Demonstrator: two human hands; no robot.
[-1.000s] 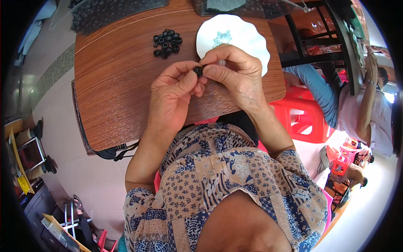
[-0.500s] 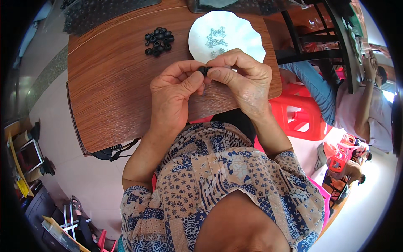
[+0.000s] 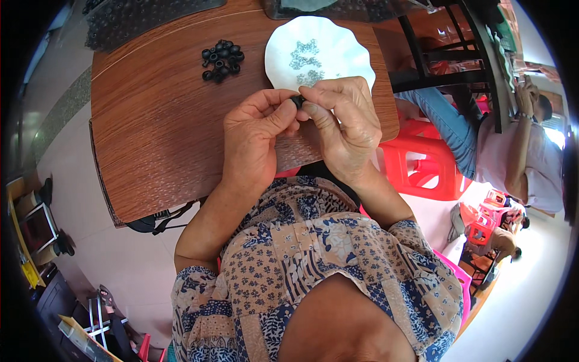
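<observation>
Pinching one small black ring [image 3: 297, 101] between them, the left hand [image 3: 256, 136] and right hand [image 3: 345, 123] meet above the wooden counter [image 3: 157, 133], just before a white scalloped plate [image 3: 356, 60]; more black rings [image 3: 222, 59] lie piled apart.

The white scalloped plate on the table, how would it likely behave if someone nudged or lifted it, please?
The white scalloped plate looks thin and shallow, so probably light. It would likely slide easily on the smooth wooden table. The small silvery bits on it could scatter.
</observation>
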